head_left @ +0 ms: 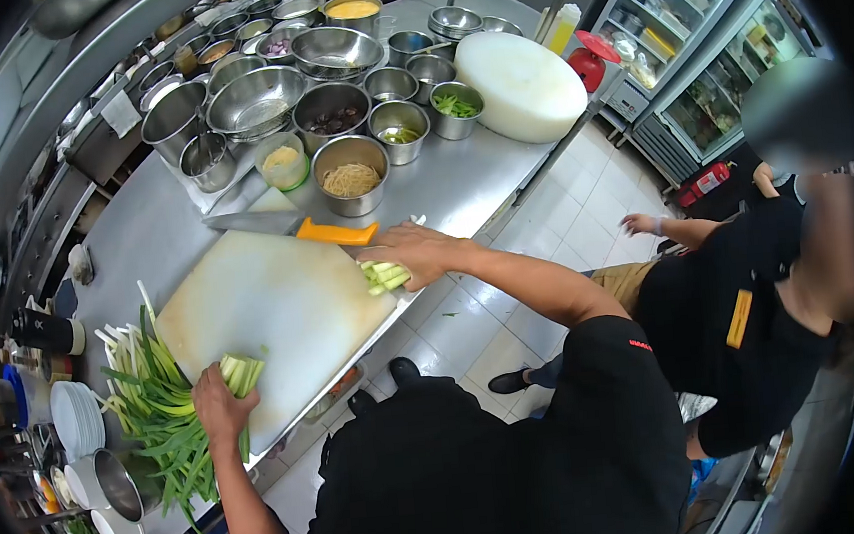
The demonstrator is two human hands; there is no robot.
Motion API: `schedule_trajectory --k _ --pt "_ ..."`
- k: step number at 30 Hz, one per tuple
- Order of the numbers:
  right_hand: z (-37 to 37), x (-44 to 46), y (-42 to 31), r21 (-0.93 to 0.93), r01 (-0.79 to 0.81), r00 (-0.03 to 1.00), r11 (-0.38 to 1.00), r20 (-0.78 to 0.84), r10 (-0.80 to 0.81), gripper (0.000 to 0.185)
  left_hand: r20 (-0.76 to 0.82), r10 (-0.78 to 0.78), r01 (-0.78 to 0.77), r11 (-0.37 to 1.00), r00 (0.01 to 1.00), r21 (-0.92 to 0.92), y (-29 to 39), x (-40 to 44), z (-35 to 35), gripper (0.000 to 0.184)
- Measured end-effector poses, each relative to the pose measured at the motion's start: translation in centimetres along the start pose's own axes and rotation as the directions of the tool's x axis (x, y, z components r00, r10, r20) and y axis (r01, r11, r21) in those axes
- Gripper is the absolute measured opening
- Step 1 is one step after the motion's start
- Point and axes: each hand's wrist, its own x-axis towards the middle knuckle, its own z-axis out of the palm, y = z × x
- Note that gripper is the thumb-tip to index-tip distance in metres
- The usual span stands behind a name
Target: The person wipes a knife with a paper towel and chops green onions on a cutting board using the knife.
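My left hand point(223, 404) is closed around a bunch of pale green celery stalks point(242, 373) at the near left edge of the white cutting board point(270, 309). Long spring onions point(157, 409) with green tops lie beside and under that wrist. At the board's right end, my right hand point(418, 252) curves over several short cut celery pieces point(385, 276), its fingers partly hidden. Just left of this hand lies a knife with an orange handle point(336, 234), its blade point(253, 223) pointing left along the board's far edge.
Beyond the board stand a metal pot of noodle-like strands point(351, 180), a tub point(282, 162) and several steel bowls point(256, 102). A thick round white block point(521, 84) sits at the far right. Stacked plates point(78, 417) are at left. Another person point(752, 312) stands to the right.
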Motion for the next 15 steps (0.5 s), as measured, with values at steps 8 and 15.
schedule_trajectory --k 8,15 --pt "-2.4 -2.1 5.4 -0.167 -0.077 0.987 0.983 0.124 0.098 0.086 0.033 -0.015 0.015 1.0 0.999 0.001 1.3 0.9 -0.2 0.062" --pt "-4.8 -0.3 11.3 -0.185 -0.253 0.956 0.95 0.102 0.275 0.091 0.028 -0.032 0.032 0.999 0.999 0.012 2.6 3.4 1.1 0.062"
